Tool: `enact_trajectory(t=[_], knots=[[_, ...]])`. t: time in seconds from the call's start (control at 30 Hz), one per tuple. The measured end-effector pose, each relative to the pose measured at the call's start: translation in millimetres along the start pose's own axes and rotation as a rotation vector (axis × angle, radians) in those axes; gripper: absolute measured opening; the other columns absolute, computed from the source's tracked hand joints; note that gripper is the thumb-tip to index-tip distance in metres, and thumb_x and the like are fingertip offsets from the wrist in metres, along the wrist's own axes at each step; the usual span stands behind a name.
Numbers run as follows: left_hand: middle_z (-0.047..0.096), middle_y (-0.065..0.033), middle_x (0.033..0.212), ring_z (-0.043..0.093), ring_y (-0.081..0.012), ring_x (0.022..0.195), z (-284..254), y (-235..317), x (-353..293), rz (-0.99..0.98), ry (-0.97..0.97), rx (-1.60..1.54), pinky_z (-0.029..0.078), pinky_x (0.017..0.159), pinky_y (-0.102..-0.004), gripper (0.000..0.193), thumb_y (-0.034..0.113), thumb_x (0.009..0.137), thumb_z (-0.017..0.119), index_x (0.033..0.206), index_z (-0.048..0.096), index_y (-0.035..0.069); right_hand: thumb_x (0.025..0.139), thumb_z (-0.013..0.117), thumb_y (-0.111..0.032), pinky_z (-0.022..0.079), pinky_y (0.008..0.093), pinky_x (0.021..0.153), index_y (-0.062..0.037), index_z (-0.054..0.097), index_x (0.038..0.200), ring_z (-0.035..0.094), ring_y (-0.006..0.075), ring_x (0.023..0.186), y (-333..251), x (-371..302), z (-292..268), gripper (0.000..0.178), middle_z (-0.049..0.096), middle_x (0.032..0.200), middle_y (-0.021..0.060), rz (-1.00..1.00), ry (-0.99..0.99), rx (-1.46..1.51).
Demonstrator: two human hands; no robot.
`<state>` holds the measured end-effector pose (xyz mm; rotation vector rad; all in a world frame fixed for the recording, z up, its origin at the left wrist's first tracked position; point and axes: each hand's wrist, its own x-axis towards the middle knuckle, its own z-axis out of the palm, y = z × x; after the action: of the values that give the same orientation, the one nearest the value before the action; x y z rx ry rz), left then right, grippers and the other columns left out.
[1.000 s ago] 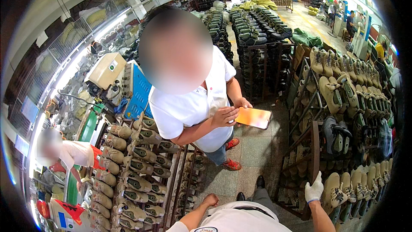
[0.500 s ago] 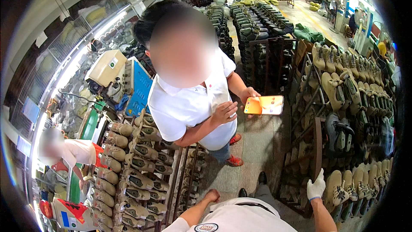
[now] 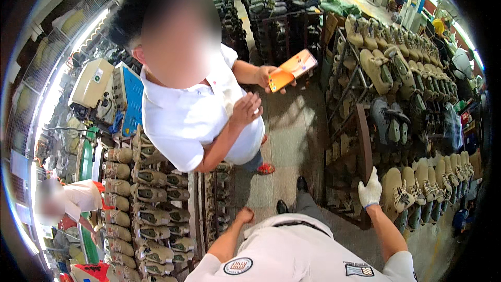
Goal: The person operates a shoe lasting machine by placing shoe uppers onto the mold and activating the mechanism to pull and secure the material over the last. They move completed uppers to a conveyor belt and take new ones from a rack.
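My right hand (image 3: 370, 190), in a white knitted glove, is closed around the edge of the brown metal frame (image 3: 362, 149) of a shoe rack. Beside it hang tan lace-up shoes (image 3: 401, 190) in a row. My left hand (image 3: 245, 216) is bare and hangs curled by my waist, with nothing seen in it. In front of me stands a person in a white shirt (image 3: 177, 130), holding a phone (image 3: 293, 71) with a lit orange screen. That person's other hand (image 3: 246, 109) is raised before the chest.
A rack of tan shoes (image 3: 156, 203) stands to my left, close by the aisle floor (image 3: 271, 149). Behind it are a beige machine (image 3: 94, 86), a blue panel (image 3: 130, 99) and another person (image 3: 78, 198). Racks of dark shoes (image 3: 274, 8) fill the far side.
My view has shifted, so the scene sits further left. The phone has tilted in the other person's hand. My right hand stays on the rack frame, and my left hangs by my side.
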<state>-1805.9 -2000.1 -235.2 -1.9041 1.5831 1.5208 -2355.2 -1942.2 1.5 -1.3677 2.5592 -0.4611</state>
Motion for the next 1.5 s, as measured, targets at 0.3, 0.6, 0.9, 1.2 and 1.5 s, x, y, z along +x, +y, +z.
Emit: enact_trajectory(t=[0.3,0.6,0.9,1.2,1.5], knots=[[0.072,-0.0137,0.077,0.07,-0.0191,0.063,1.1,9.1,-11.0,-0.061,0.023,-0.303,0.057,0.058,-0.0352,0.021,0.008,0.092,0.054,0.093,0.071,-0.004,0.084,0.074,-0.013,0.055,0.0504,0.082,0.0033,0.029,0.153,0.065,0.0444,0.099,1.5,0.5,4.7,0.084,0.061,0.121,0.0284,-0.041,0.028,-0.036],[0.071,-0.0118,0.074,0.069,-0.0191,0.061,2.7,-5.3,-19.0,-0.09,-0.047,-0.312,0.056,0.056,-0.0351,0.02,0.01,0.093,0.056,0.091,0.071,-0.002,0.085,0.073,-0.013,0.052,0.0518,0.09,0.001,0.031,0.152,0.063,0.0461,0.107,-9.4,1.2,2.2,0.081,0.061,0.126,0.0282,0.002,0.02,-0.014],[0.074,-0.0137,0.077,0.071,-0.0199,0.062,2.4,-5.2,-16.8,-0.055,-0.022,-0.27,0.057,0.058,-0.0354,0.023,0.011,0.091,0.056,0.091,0.073,-0.006,0.087,0.071,-0.011,0.052,0.0507,0.091,0.0016,0.026,0.155,0.062,0.0447,0.11,-18.9,-3.1,-8.7,0.083,0.057,0.134,0.0275,0.09,-0.053,-0.027],[0.071,-0.0104,0.07,0.068,-0.0199,0.058,0.3,-11.7,-16.7,-0.014,0.009,-0.212,0.056,0.056,-0.0356,0.025,0.013,0.09,0.053,0.082,0.07,-0.003,0.083,0.073,-0.009,0.052,0.0519,0.089,0.002,0.028,0.154,0.063,0.045,0.106,-5.3,-4.7,4.5,0.085,0.059,0.129,0.0278,0.029,0.032,-0.059],[0.072,-0.0096,0.071,0.068,-0.0179,0.058,9.8,-16.3,-12.4,-0.03,-0.003,-0.225,0.055,0.055,-0.0354,0.025,0.016,0.088,0.055,0.079,0.073,0.001,0.081,0.075,-0.008,0.051,0.0509,0.091,0.0012,0.029,0.154,0.062,0.0455,0.108,-5.9,-5.4,3.5,0.086,0.06,0.128,0.0273,0.018,0.04,-0.034]])
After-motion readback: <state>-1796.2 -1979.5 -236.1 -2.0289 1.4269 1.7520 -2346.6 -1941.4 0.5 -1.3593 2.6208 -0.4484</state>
